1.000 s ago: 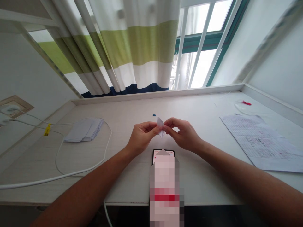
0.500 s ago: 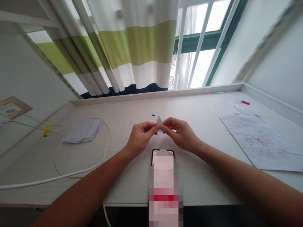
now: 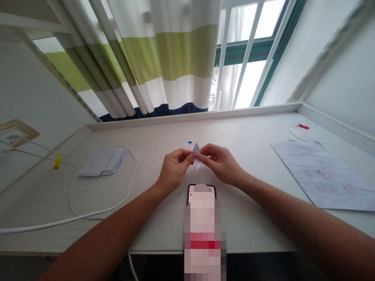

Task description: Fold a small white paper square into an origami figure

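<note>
A small folded white paper [image 3: 196,162], pointed at top and bottom like a narrow diamond, is held upright above the desk. My left hand [image 3: 175,166] pinches its left side between thumb and fingers. From the other side, my right hand [image 3: 220,162] grips it the same way, thumb against the front. My fingertips cover the paper's middle, and its back is hidden. Nearer to me, below both hands, lies a phone [image 3: 202,188] with a lit screen, mostly blurred out by a mosaic. Just beyond the paper rests a tiny blue piece [image 3: 190,142].
A stack of white paper [image 3: 101,162] lies at left, ringed by a white cable [image 3: 135,171] with a yellow tag [image 3: 57,161]. Printed sheets [image 3: 319,175] are at right, and a small red item [image 3: 304,126] is in the far right corner. A raised ledge [image 3: 181,117] borders the desk's back.
Both hands and the folded paper have shifted very slightly left. The right fingers have moved a little around the paper's edge; both hands keep their pinch.
</note>
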Demonstrator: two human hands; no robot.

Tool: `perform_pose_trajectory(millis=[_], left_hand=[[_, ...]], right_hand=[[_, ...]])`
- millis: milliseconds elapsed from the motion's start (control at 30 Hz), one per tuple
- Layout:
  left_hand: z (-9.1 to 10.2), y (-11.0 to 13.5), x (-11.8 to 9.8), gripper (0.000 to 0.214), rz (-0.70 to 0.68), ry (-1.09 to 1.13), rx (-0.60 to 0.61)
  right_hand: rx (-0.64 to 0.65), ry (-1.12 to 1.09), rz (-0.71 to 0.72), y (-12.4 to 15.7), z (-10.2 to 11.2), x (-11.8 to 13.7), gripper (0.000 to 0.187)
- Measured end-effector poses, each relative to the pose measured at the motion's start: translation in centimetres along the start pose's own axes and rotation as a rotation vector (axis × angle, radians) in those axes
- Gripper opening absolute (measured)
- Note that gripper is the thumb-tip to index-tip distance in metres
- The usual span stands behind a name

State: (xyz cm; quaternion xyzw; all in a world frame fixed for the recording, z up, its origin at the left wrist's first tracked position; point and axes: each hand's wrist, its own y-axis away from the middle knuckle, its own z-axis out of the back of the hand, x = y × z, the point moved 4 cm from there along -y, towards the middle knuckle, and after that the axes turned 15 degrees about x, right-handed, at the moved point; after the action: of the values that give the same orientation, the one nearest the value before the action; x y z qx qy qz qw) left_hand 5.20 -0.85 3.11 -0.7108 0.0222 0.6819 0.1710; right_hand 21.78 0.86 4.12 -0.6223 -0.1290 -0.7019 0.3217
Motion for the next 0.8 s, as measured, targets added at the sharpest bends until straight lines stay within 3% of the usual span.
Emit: perform_pose_trajectory(millis=[533,800], left_hand=[[-0.38,0.19,0.15,0.025,-0.028,0.008,0.018],[-0.57,0.39,-0.04,0.038,-0.001,0.078,-0.031]], right_hand=[[-0.095,-0.107,-0.028,0.26,0.31,0.74,0.035],[-0.105,-0.106,-0.003,0.24,0.1,0.59,0.035]])
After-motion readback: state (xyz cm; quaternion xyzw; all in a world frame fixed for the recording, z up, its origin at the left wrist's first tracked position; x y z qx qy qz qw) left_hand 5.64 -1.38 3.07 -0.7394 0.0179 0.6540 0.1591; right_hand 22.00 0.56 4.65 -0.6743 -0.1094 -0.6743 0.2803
